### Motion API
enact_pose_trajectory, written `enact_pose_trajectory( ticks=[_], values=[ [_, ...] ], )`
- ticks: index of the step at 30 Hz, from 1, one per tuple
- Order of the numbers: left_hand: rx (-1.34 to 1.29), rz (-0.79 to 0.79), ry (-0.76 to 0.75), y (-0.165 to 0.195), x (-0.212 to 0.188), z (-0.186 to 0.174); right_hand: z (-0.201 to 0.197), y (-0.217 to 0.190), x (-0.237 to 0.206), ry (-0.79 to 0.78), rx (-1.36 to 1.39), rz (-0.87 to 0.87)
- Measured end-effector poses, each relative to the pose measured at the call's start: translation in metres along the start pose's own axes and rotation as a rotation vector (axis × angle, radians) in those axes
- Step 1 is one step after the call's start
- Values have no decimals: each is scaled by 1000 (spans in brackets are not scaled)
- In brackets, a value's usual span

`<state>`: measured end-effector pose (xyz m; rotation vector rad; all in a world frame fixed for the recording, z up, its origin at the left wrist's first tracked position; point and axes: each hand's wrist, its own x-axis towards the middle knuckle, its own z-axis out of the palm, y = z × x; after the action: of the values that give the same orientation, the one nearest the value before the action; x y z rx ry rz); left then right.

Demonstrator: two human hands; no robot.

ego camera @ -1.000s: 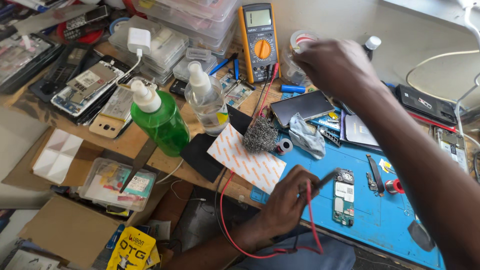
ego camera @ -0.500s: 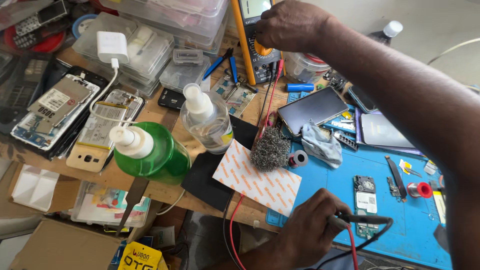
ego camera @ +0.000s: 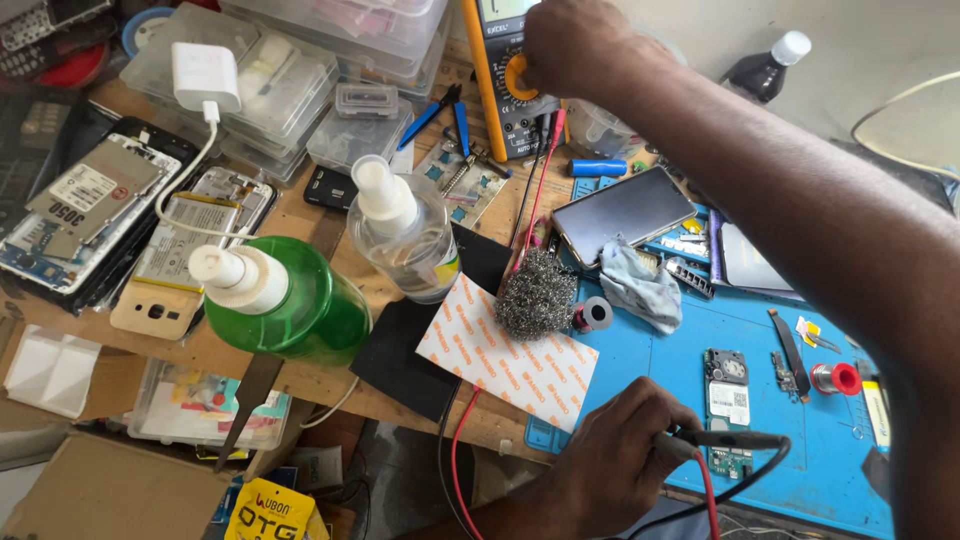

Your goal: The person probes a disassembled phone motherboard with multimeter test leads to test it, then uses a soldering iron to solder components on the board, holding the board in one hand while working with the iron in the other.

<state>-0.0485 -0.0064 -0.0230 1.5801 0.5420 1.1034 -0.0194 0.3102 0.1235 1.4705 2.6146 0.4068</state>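
Green spray bottle (ego camera: 300,300) far left; clear bottle (ego camera: 410,240) beside it. Left hand (ego camera: 615,460) closed around both probes (ego camera: 730,440), tips over circuit board (ego camera: 728,410) on blue mat (ego camera: 800,450). Right hand (ego camera: 575,45) pinching multimeter (ego camera: 510,90) dial, top centre

A green spray bottle (ego camera: 290,300) stood at nine o'clock of centre, a clear spray bottle (ego camera: 405,235) beside it. Steel wool (ego camera: 536,295) sat at centre, a grey cloth (ego camera: 640,285) at three o'clock, clear plastic boxes (ego camera: 330,60) at eleven.
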Motion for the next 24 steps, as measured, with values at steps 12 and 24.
enact_pose_trajectory(
  ticks=[12,24],
  values=[
    [11,3,-41,-9,0,1,1,-5,8,-131,-98,13],
    [24,-15,-12,-6,-1,4,-5,-11,0,-93,-161,-13]
  ],
)
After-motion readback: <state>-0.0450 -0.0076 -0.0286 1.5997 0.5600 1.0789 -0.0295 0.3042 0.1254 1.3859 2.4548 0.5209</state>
